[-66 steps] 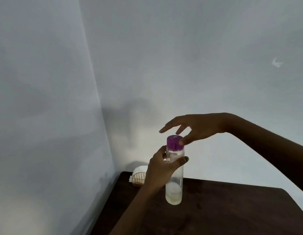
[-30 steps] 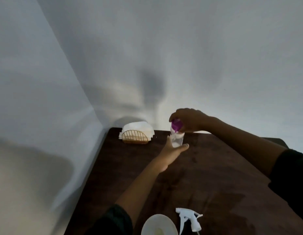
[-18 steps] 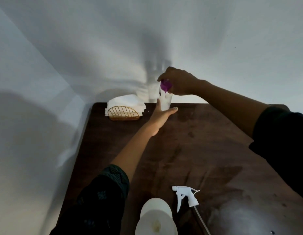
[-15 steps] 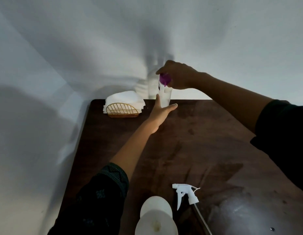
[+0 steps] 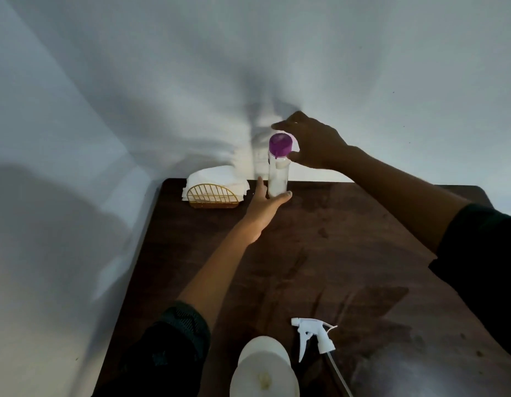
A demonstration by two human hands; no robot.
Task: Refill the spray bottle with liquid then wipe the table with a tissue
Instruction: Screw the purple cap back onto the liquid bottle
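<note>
A clear bottle [image 5: 278, 179] with a purple cap [image 5: 280, 146] stands upright at the far edge of the dark wooden table [image 5: 348, 239]. My left hand [image 5: 264, 203] grips its base. My right hand [image 5: 314, 144] hovers just right of the cap with fingers spread, the thumb close to the cap's side. Close to me, the white spray bottle [image 5: 264, 368] stands with its top open. Its white trigger head [image 5: 311, 336] lies beside it on the table with the tube trailing. White tissues [image 5: 217, 179] sit in a gold wire holder [image 5: 212, 197] at the back left.
White walls meet in a corner just behind the table's far left edge. A wet-looking patch [image 5: 371, 310] darkens the tabletop at the right, near the trigger head. My dark sleeves cross the lower left and the right side.
My right hand, which covered the purple cap, has come off it and opened, so the cap shows. The left hand still holds the bottle. The view has tilted down.
</note>
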